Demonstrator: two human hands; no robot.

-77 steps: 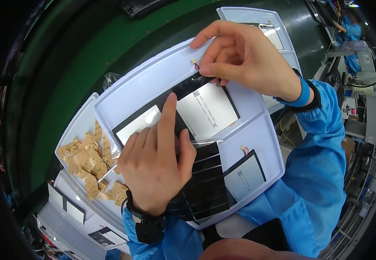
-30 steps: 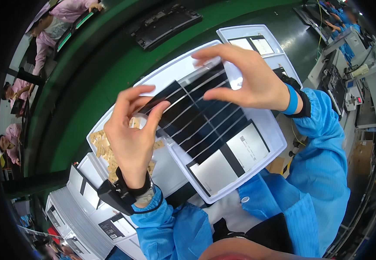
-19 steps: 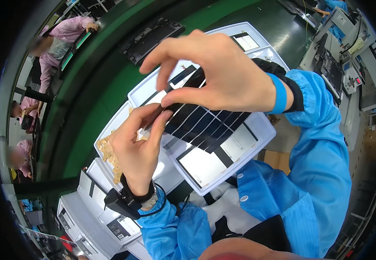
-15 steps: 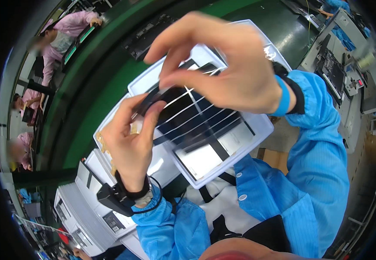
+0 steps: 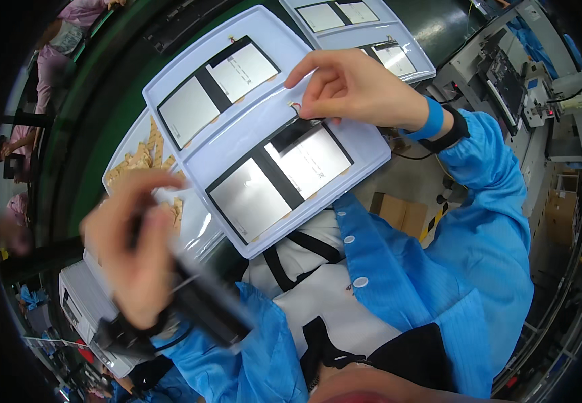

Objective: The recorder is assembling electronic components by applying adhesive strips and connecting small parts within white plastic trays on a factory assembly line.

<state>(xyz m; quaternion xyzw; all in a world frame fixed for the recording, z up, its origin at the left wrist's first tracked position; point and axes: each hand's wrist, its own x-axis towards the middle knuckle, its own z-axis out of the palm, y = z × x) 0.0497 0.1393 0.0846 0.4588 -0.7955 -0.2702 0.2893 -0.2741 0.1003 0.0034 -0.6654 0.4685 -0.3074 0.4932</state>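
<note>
My right hand (image 5: 365,94) pinches thumb to index finger at the upper edge of a flat battery pack (image 5: 314,164), right beside its small wire lead (image 5: 295,107). The fingertips hide exactly what they grip. This pack has silver panels and black bands, and lies in the nearer compartment of a white plastic tray (image 5: 197,161). A similar battery pack (image 5: 187,111) lies in the farther compartment. My left hand (image 5: 130,248) is smeared by motion, left of the tray. Its curled fingers hold a dark glossy flat sheet (image 5: 210,302), which hangs beside the wrist.
Behind to the right, another white tray (image 5: 422,70) holds more battery packs. Tan strips (image 5: 147,154) lie in a pale tray at the left. Stacked white trays (image 5: 79,295) stand at lower left, and a machine (image 5: 539,101) at right. People in pink sit across the green bench.
The dark sheet has moved from above the tray down to the left with my left hand. My right hand has come down to the near battery pack. The trays appear farther up and left.
</note>
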